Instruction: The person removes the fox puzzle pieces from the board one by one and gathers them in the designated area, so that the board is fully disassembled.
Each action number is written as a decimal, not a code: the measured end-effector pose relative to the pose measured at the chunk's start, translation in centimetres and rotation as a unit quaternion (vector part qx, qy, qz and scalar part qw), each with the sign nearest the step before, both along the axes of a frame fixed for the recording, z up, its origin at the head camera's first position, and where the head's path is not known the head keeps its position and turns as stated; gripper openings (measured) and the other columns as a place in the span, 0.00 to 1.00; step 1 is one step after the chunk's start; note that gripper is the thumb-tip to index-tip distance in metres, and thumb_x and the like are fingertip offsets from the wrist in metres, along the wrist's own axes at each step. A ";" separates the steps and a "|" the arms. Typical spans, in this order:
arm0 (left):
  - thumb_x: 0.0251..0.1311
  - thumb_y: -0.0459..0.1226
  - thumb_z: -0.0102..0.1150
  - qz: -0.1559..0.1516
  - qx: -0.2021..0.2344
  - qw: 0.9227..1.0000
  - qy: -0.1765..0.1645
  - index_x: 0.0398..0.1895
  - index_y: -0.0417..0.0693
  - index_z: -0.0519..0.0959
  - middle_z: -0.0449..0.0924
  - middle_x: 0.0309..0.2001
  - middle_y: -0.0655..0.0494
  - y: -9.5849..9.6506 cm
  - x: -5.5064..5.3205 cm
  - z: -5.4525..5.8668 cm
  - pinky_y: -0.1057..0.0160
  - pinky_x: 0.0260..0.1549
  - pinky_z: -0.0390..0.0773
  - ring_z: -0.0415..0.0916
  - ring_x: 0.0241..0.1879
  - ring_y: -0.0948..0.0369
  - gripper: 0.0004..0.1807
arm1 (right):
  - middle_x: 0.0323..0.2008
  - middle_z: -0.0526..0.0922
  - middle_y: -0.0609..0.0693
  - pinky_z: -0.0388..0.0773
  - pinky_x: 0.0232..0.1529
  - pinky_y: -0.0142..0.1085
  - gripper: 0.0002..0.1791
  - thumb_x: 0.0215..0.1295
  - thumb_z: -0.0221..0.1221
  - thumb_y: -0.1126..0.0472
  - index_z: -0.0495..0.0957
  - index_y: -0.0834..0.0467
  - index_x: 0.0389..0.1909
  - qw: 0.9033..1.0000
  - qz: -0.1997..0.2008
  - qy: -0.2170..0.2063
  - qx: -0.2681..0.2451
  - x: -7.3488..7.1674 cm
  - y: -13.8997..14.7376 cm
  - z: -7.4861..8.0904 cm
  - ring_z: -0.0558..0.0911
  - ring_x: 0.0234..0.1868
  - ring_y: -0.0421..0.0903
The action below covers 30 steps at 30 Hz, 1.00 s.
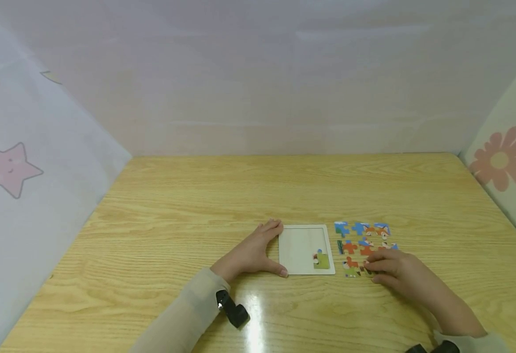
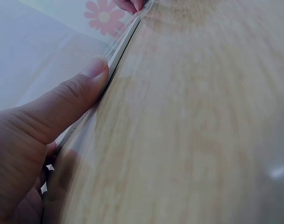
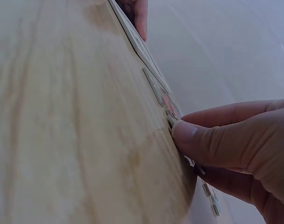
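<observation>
A shallow white puzzle tray [image 1: 295, 250] lies flat on the table. In its lower right corner sits one green puzzle piece [image 1: 322, 262]. My left hand [image 1: 254, 251] holds the tray along its left side, thumb at the near corner and fingers at the far one. In the left wrist view the thumb [image 2: 81, 86] presses against the tray's edge. To the right of the tray, my right hand [image 1: 403, 272] pinches a puzzle piece in the nearest row, mostly hidden by the fingers. The right wrist view shows the thumb [image 3: 202, 140] at the piece, low over the table.
Several loose puzzle pieces [image 1: 349, 248] lie in rows right of the tray, with orange fox parts, blue sky and green on them. The wooden table [image 1: 174, 196] reaches back to a pale cloth backdrop [image 1: 240, 98]. Light glares on the tabletop in front of the tray.
</observation>
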<state>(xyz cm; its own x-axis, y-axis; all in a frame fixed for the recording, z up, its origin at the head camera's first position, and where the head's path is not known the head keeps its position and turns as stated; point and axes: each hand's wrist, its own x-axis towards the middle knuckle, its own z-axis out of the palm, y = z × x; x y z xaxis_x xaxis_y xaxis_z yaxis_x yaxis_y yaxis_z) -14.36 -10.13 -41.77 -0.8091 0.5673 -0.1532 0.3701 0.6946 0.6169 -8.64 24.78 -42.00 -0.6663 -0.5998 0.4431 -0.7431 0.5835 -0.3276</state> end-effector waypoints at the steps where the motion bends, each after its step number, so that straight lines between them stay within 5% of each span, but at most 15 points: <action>1: 0.33 0.57 0.74 0.000 0.000 1.000 0.000 0.71 0.45 0.53 0.46 0.73 0.56 0.0 0.0 0.0 0.54 0.69 0.45 0.38 0.72 0.58 0.61 | 0.36 0.81 0.47 0.67 0.42 0.12 0.18 0.34 0.71 0.70 0.85 0.58 0.32 1.000 0.005 0.000 -0.005 0.0 0.0 0.0 0.81 0.36 0.44; 4: 0.33 0.57 0.74 0.000 0.000 1.000 0.001 0.71 0.45 0.53 0.46 0.73 0.56 0.0 0.0 0.0 0.54 0.69 0.45 0.38 0.72 0.57 0.61 | 0.36 0.81 0.47 0.69 0.38 0.14 0.18 0.32 0.71 0.72 0.85 0.59 0.32 1.000 0.013 0.006 -0.008 -0.1 0.0 -0.1 0.80 0.34 0.42; 14: 0.33 0.56 0.74 0.003 0.000 1.000 -0.004 0.71 0.45 0.53 0.46 0.73 0.56 0.0 0.1 0.2 0.55 0.69 0.45 0.37 0.72 0.58 0.61 | 0.35 0.81 0.44 0.64 0.48 0.12 0.17 0.34 0.71 0.69 0.85 0.54 0.31 1.000 -0.004 0.000 0.008 -0.1 0.1 0.1 0.82 0.37 0.48; 20: 0.33 0.55 0.74 0.006 0.002 1.000 -0.006 0.71 0.46 0.53 0.47 0.73 0.56 0.1 0.1 0.2 0.55 0.69 0.46 0.37 0.72 0.58 0.61 | 0.36 0.83 0.44 0.75 0.39 0.22 0.16 0.39 0.71 0.67 0.84 0.52 0.34 0.999 -0.031 -0.019 0.010 -0.1 -0.1 1.0 0.81 0.37 0.42; 25: 0.33 0.56 0.74 0.007 0.001 1.000 -0.006 0.71 0.46 0.53 0.46 0.73 0.57 0.1 0.2 0.3 0.54 0.69 0.47 0.37 0.72 0.57 0.61 | 0.38 0.84 0.46 0.72 0.44 0.19 0.20 0.37 0.71 0.68 0.84 0.53 0.37 0.999 -0.048 -0.007 -0.006 -0.7 -0.3 2.0 0.82 0.40 0.47; 30: 0.33 0.56 0.74 0.007 0.001 1.000 -0.008 0.72 0.47 0.53 0.46 0.73 0.57 0.1 0.2 0.3 0.53 0.68 0.48 0.37 0.72 0.57 0.61 | 0.39 0.84 0.49 0.79 0.33 0.27 0.20 0.40 0.70 0.69 0.82 0.57 0.39 0.999 -0.036 -0.019 -0.020 -1.3 -0.8 2.7 0.83 0.35 0.45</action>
